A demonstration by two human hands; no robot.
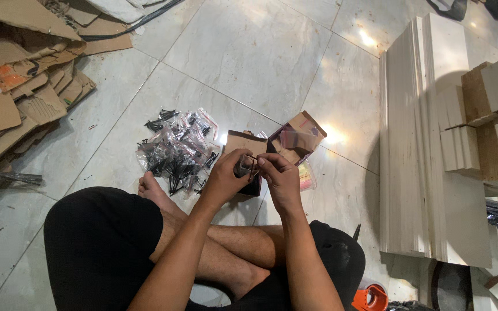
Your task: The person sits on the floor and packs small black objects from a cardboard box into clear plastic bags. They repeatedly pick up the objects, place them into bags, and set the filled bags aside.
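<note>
Both my left hand (pixel 226 175) and right hand (pixel 278 173) pinch a small clear plastic bag of black screws (pixel 245 166); next, probably, careful fingertip work at its mouth.

I see a small clear plastic bag (pixel 245 166) with dark contents — likely screws, too small to tell — pinched between my left hand (pixel 226 175) and right hand (pixel 278 175), held upright above the floor, just before my crossed legs.

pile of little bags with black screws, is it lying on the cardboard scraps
No, the pile of little bags lies on the bare tiled floor, apart from the cardboard scraps at the far left.
</note>
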